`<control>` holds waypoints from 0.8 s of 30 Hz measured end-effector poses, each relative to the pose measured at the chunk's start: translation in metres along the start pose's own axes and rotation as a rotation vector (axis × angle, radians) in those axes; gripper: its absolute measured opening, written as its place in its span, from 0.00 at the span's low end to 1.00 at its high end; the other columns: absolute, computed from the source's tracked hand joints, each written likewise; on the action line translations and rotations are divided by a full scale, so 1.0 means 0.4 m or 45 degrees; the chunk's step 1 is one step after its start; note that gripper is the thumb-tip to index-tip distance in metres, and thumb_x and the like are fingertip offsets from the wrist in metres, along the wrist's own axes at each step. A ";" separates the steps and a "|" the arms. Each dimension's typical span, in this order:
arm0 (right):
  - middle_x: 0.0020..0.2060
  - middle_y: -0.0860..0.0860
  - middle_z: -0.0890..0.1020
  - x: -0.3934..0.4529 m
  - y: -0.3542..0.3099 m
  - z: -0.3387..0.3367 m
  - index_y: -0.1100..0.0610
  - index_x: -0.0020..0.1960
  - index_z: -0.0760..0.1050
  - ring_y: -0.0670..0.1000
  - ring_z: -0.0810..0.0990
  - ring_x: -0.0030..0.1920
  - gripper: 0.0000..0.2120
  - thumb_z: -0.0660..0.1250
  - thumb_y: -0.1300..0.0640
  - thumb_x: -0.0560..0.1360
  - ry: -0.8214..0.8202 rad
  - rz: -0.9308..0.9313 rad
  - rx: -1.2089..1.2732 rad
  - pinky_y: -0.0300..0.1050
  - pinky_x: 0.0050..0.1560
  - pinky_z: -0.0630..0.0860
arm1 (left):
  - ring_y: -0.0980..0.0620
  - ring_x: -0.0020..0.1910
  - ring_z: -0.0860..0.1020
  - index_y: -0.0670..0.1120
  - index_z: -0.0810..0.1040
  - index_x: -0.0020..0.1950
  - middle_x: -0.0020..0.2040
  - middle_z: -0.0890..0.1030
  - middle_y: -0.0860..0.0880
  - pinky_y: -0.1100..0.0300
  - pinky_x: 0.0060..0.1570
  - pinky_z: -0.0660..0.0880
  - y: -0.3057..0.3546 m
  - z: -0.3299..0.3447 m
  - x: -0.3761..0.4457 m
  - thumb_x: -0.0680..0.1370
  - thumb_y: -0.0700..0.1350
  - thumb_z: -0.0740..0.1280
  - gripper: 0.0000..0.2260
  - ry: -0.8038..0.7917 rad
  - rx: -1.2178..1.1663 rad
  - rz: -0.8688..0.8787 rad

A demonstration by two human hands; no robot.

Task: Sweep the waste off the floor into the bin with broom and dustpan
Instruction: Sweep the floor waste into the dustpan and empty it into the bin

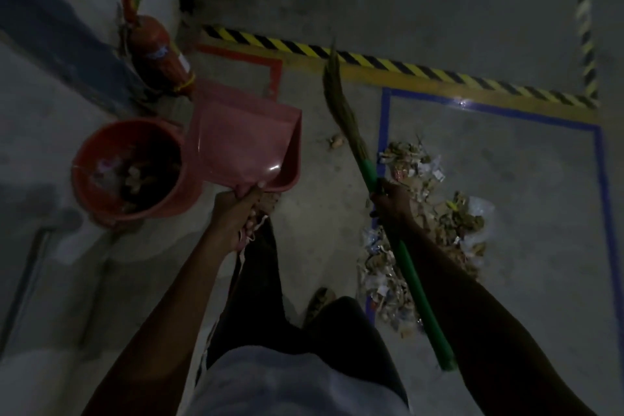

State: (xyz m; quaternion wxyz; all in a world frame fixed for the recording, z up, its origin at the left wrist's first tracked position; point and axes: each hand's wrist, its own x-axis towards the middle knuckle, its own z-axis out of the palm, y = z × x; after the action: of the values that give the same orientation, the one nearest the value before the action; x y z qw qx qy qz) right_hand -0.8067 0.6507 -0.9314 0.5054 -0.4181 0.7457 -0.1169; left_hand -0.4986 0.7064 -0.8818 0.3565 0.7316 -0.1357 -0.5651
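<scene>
My left hand [241, 209] grips the handle of a pink dustpan [243, 137], which is raised and tipped toward the orange bin [84, 186] at the left. The pan looks empty. Waste lies inside the bin. My right hand [391, 203] holds the green handle of a broom [341, 105], whose straw head points up and away, off the floor. A long pile of paper and leaf waste [439, 219] lies on the floor to the right, partly under my right arm.
A red fire extinguisher [155, 51] stands behind the bin by the wall. Yellow-black hazard tape [388, 64], red tape and a blue tape rectangle mark the concrete floor. One stray scrap [336, 142] lies near the broom. My legs and foot show below.
</scene>
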 end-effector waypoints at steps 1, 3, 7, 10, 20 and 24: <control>0.58 0.58 0.78 0.058 -0.014 0.007 0.56 0.78 0.62 0.50 0.82 0.29 0.28 0.64 0.62 0.79 -0.008 0.011 -0.004 0.48 0.29 0.80 | 0.56 0.18 0.65 0.46 0.74 0.34 0.24 0.70 0.50 0.66 0.22 0.63 0.025 0.027 0.052 0.76 0.53 0.75 0.17 -0.005 0.021 -0.002; 0.54 0.57 0.80 0.197 -0.050 0.024 0.56 0.77 0.63 0.50 0.82 0.30 0.28 0.65 0.62 0.79 0.003 0.058 0.026 0.48 0.29 0.80 | 0.55 0.18 0.66 0.46 0.75 0.32 0.24 0.70 0.50 0.67 0.20 0.63 0.069 0.096 0.198 0.75 0.52 0.76 0.17 -0.044 0.045 0.013; 0.46 0.54 0.80 0.491 -0.096 0.097 0.55 0.78 0.60 0.53 0.82 0.33 0.28 0.64 0.60 0.80 -0.035 0.154 0.044 0.47 0.29 0.80 | 0.53 0.18 0.64 0.44 0.72 0.33 0.23 0.69 0.48 0.65 0.21 0.63 0.116 0.231 0.517 0.75 0.52 0.76 0.19 -0.063 0.183 0.013; 0.45 0.54 0.81 0.699 -0.104 0.191 0.54 0.79 0.60 0.54 0.82 0.33 0.29 0.63 0.60 0.80 -0.024 0.218 0.039 0.47 0.29 0.79 | 0.51 0.21 0.65 0.44 0.72 0.36 0.27 0.69 0.44 0.64 0.22 0.63 0.115 0.320 0.744 0.75 0.53 0.76 0.18 -0.129 0.260 -0.006; 0.43 0.57 0.79 1.022 0.017 0.442 0.61 0.75 0.65 0.59 0.83 0.37 0.23 0.59 0.60 0.81 -0.015 0.470 0.012 0.52 0.35 0.82 | 0.52 0.17 0.65 0.45 0.71 0.34 0.23 0.70 0.49 0.63 0.24 0.63 0.050 0.408 1.187 0.73 0.56 0.77 0.21 -0.151 0.462 -0.071; 0.43 0.56 0.80 0.949 0.116 0.471 0.59 0.75 0.65 0.61 0.84 0.39 0.24 0.61 0.58 0.80 0.129 0.613 0.132 0.53 0.35 0.82 | 0.53 0.19 0.66 0.45 0.73 0.35 0.23 0.71 0.50 0.63 0.23 0.63 0.014 0.366 1.220 0.73 0.58 0.77 0.21 -0.109 0.602 -0.123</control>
State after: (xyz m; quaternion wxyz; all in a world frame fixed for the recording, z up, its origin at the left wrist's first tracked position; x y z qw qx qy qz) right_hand -0.7227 0.4448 -1.2948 0.5016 -0.1957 0.8410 -0.0522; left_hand -0.4741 0.3548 -1.2499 0.1419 0.7758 -0.2439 -0.5644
